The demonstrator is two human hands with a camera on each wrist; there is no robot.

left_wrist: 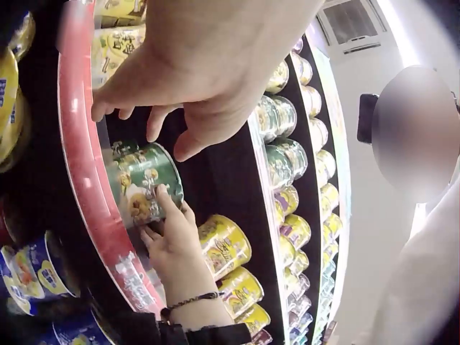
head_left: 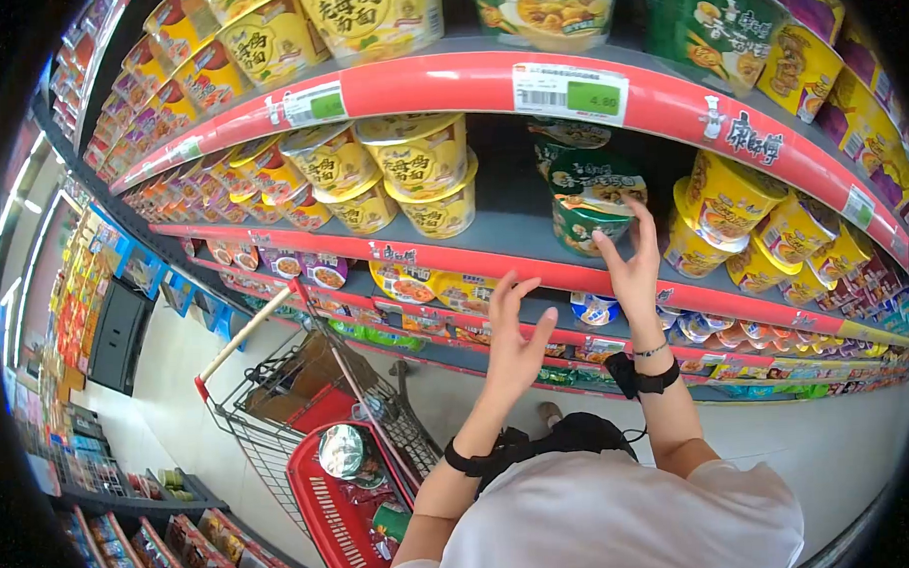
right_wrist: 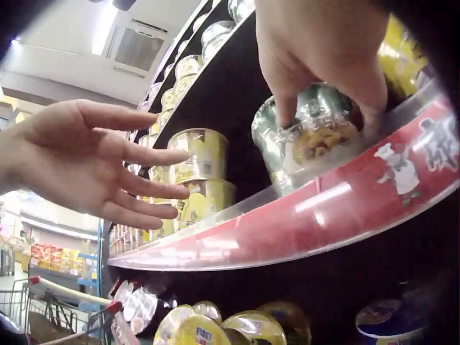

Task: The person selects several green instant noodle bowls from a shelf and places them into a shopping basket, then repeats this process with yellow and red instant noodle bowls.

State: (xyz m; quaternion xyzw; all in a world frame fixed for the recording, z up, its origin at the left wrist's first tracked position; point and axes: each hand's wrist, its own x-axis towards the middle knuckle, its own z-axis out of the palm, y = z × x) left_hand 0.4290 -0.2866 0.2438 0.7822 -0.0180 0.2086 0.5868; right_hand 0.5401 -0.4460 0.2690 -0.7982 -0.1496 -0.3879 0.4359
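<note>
A green noodle cup (head_left: 584, 211) stands at the front of the middle shelf, another green cup behind it. The right hand (head_left: 636, 268) grips this cup from its right side, thumb on the front and fingers on the far side; the right wrist view has the hand (right_wrist: 323, 54) over the cup (right_wrist: 305, 140). To the left of it, the left hand (head_left: 516, 337) is held in the air in front of the shelf edge, touching nothing, fingers spread. In the left wrist view the left hand (left_wrist: 194, 79) is above the cup (left_wrist: 147, 183).
Stacked yellow cups (head_left: 426, 175) stand left of the green cup, more yellow cups (head_left: 727, 209) right of it. The red shelf edge (head_left: 494, 263) runs in front. A cart (head_left: 263, 391) with a red basket (head_left: 322, 499) holding several items is at the lower left.
</note>
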